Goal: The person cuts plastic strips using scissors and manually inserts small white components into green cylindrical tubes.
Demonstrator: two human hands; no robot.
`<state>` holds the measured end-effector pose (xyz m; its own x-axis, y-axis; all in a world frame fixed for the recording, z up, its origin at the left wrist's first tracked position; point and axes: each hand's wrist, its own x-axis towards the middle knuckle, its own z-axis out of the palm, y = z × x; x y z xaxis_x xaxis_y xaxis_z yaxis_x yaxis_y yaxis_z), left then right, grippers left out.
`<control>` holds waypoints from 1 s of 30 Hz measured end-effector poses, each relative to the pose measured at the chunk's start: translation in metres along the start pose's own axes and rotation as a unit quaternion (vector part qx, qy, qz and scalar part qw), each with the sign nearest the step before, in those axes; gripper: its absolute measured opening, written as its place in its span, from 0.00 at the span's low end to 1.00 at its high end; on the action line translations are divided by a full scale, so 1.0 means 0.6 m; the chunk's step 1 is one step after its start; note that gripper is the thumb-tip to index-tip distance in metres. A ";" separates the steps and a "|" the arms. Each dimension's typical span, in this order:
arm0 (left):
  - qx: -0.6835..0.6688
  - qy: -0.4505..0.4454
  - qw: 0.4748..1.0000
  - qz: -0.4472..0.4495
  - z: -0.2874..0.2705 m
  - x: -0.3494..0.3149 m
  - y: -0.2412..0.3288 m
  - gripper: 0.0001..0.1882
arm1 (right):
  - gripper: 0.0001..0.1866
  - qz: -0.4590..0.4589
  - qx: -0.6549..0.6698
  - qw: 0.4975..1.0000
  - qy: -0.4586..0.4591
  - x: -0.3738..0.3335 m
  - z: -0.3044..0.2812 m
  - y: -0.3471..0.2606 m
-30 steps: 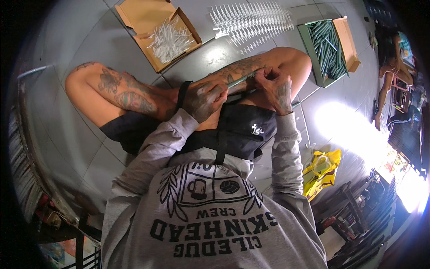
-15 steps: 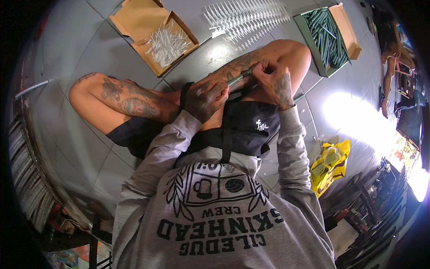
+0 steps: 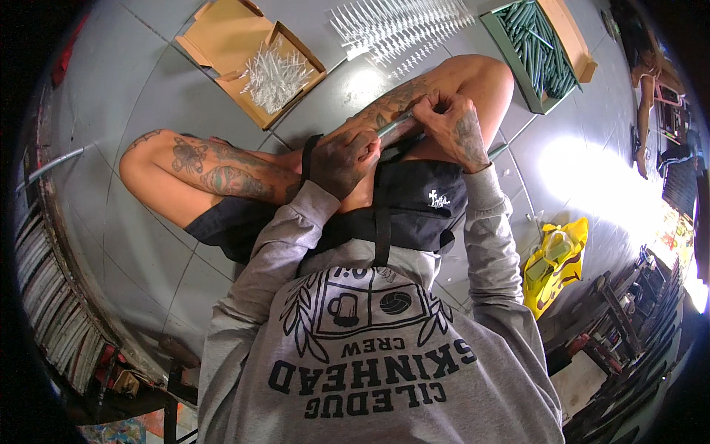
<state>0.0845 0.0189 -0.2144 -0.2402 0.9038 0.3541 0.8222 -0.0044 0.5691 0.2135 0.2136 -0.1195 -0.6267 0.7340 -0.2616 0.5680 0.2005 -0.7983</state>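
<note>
Above my crossed legs, both hands hold a slim green pen-like tube (image 3: 396,124), slanting up to the right. My left hand (image 3: 345,158) is closed around its lower end. At the upper end, the thumb and fingers of my right hand (image 3: 452,126) pinch it; the fingertips partly hide that tip. Beyond my right knee stands a green box (image 3: 515,68) full of similar green tubes (image 3: 536,48). A cardboard box (image 3: 258,111) at the upper left holds a heap of thin clear plastic pieces (image 3: 275,78).
Rows of thin clear and white parts (image 3: 399,29) lie on the grey tiles between the boxes. Another green tube (image 3: 498,151) rests beside my right wrist. A yellow plastic bag (image 3: 551,266) sits to the right. At the far right, another person's limb (image 3: 646,122) shows.
The whole view has shifted and tilted slightly. Both hands keep their grip on the green tube, and the right fingers have changed position a little at its upper end.
</note>
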 end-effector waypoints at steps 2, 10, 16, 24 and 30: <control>-0.007 -0.004 1.000 0.006 0.003 -0.002 -0.004 0.10 | 0.13 0.011 -0.004 1.000 0.001 -0.001 -0.001 -0.005; -0.123 -0.056 0.987 -0.082 -0.018 0.019 0.010 0.10 | 0.13 0.003 -0.026 0.999 -0.024 -0.009 -0.004 -0.034; -0.134 -0.050 0.983 -0.113 -0.035 0.029 0.024 0.09 | 0.13 -0.090 -0.010 0.996 -0.021 -0.014 -0.001 -0.021; -0.116 -0.047 0.985 -0.115 -0.032 0.028 0.023 0.11 | 0.13 0.036 0.016 0.998 -0.039 -0.007 0.004 -0.030; -0.128 -0.059 0.984 -0.109 -0.026 0.024 0.014 0.11 | 0.12 0.023 0.030 0.998 -0.046 -0.006 0.004 -0.024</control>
<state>0.0799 0.0253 -0.1928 -0.3227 0.9385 0.1227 0.5972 0.1013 0.7957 0.2063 0.2065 -0.1084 -0.6488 0.6786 -0.3443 0.5660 0.1279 -0.8144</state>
